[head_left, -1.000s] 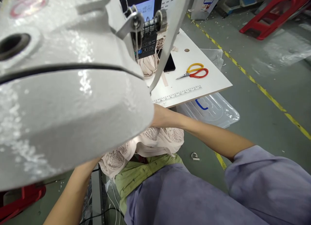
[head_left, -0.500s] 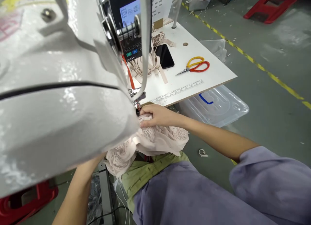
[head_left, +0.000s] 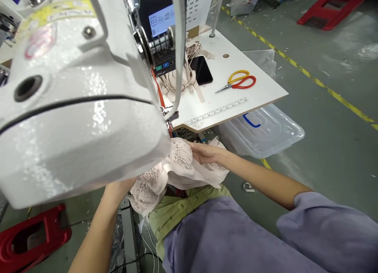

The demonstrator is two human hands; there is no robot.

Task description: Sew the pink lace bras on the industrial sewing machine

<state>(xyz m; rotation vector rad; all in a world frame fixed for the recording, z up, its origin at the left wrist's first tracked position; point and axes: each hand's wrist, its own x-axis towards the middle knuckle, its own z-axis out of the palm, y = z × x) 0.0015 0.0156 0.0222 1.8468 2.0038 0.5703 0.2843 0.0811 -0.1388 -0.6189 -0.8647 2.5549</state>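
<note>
A pale pink lace bra [head_left: 180, 154] lies bunched over my lap, just below the needle area of a white sewing machine [head_left: 88, 143]. My right hand [head_left: 204, 152] grips its right part, with the fingertips tucked behind the lace. On the other side, my left hand [head_left: 125, 186] reaches in under the machine head beside the lace. The head covers its fingers, so whether they are closed cannot be seen. The metal presser area [head_left: 171, 115] shows just above the fabric.
On the white table [head_left: 256, 86] are scissors [head_left: 236, 82], a black phone [head_left: 201, 70], a printed ruler scale [head_left: 218, 111] and coiled beige elastic [head_left: 180, 78]. A control panel [head_left: 162, 19] stands behind. Below the table's edge is a clear plastic box [head_left: 262, 127]; a red stool [head_left: 35, 237] stands lower left.
My right hand has shifted right and slightly down, away from the needle area, and now holds the lace farther right. The view has moved a little, showing more of the machine's top.
</note>
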